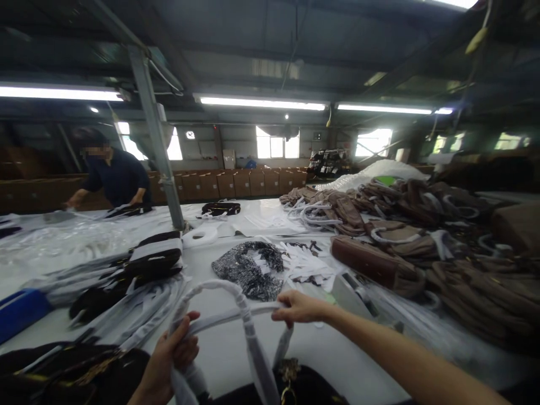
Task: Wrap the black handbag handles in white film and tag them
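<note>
A dark handbag (314, 388) sits at the bottom edge, largely cut off, with a gold-coloured charm (290, 370) near its top. Its carrying handles are wrapped in whitish material. My left hand (179, 346) is closed around the wrapped handle (248, 332) on the left side. On the other side, my right hand (299, 308) pinches a wrapped strap (236, 314) that stretches between both hands. Just beyond the hands lies a heap of black-and-white speckled pieces (236, 267), beside a pile of white tags (310, 267).
Brown bags (392, 253) are heaped along the right. Dark wrapped bags (156, 256) and a blue bin (23, 312) are on the left. A metal post (154, 129) rises from the table. Across it, a person (116, 174) works. Cardboard boxes (240, 183) line the back.
</note>
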{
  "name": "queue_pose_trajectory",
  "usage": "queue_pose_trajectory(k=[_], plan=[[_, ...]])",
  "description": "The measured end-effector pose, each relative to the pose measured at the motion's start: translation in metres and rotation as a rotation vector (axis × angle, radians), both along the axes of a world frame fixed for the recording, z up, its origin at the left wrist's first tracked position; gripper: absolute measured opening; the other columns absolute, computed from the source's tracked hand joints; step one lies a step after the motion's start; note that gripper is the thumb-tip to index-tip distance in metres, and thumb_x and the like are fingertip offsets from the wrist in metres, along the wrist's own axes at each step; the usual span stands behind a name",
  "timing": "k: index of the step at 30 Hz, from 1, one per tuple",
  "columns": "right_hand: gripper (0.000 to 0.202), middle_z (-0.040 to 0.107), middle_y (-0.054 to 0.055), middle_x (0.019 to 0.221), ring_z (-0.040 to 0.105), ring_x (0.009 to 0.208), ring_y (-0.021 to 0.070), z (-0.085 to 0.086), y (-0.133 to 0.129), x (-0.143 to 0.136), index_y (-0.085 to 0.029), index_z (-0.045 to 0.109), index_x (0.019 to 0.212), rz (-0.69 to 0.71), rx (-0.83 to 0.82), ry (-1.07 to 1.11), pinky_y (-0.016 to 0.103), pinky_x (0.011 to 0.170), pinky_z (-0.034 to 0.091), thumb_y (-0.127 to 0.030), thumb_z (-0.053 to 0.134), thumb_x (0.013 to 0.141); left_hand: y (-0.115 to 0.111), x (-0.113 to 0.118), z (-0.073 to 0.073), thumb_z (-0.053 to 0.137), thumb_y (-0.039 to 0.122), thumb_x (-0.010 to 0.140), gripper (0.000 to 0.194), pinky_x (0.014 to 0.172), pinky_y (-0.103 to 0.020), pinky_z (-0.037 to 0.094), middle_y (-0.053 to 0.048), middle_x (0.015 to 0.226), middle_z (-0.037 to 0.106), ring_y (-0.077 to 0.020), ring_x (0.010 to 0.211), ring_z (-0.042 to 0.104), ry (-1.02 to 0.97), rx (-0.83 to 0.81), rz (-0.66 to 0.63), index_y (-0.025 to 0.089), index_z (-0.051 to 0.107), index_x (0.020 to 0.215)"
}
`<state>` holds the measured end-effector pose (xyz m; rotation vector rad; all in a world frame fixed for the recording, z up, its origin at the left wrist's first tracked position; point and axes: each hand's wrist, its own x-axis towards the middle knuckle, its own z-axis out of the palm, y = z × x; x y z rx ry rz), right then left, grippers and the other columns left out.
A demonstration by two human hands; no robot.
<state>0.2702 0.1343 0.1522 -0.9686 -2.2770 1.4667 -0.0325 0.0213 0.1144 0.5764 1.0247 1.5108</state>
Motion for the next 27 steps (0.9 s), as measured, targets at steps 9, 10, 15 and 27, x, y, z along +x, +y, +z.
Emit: queue_pose_trajectory(k=[9, 10, 15, 27], plan=[[0.04, 0.049, -0.007, 0.04, 0.044, 0.036, 0.009, 0.033, -0.004, -0.029, -0.018, 0.049, 0.061, -0.148, -0.144, 0.285, 0.021, 0.04, 0.035, -0.053, 0.063, 0.074, 0.014, -0.004, 0.1, 0.078, 0.041, 0.061, 0.061, 0.104, -0.044, 0.035, -0.012, 0.122, 0.062, -0.0341, 0.118, 0.05, 0.632, 0.215, -0.444, 0.018, 0.062, 0.115], [0.038, 0.046, -0.007, 0.038, 0.042, 0.035, 0.0088, 0.039, -0.006, -0.034, -0.018, 0.049, 0.06, -0.155, -0.166, 0.3, 0.021, 0.039, 0.033, -0.051, 0.063, 0.073, 0.02, 0.001, 0.115, 0.075, 0.041, 0.065, 0.055, 0.105, -0.045, 0.032, -0.011, 0.124, 0.06, -0.0341, 0.12, 0.049, 0.747, 0.24, -0.47, 0.019, 0.062, 0.114], [0.032, 0.046, -0.005, 0.047, 0.041, 0.041, 0.0087, 0.062, -0.023, -0.047, -0.016, 0.052, 0.059, -0.121, -0.304, 0.39, 0.023, 0.044, 0.038, -0.044, 0.055, 0.075, 0.047, 0.038, 0.149, 0.065, 0.041, 0.076, 0.053, 0.102, -0.036, 0.034, -0.005, 0.131, 0.054, -0.027, 0.119, 0.047, 1.09, 0.406, -0.584, 0.026, 0.053, 0.126], [0.031, 0.056, -0.005, 0.067, 0.049, 0.059, 0.0083, 0.125, -0.036, -0.003, -0.014, 0.063, 0.092, -0.015, 0.066, 0.253, 0.018, 0.051, 0.036, -0.022, 0.075, 0.064, 0.043, 0.091, 0.182, 0.069, 0.046, 0.071, 0.034, 0.037, -0.019, 0.019, 0.006, 0.049, 0.042, -0.0062, 0.038, 0.027, 0.832, 0.142, -0.801, 0.016, 0.066, 0.086]])
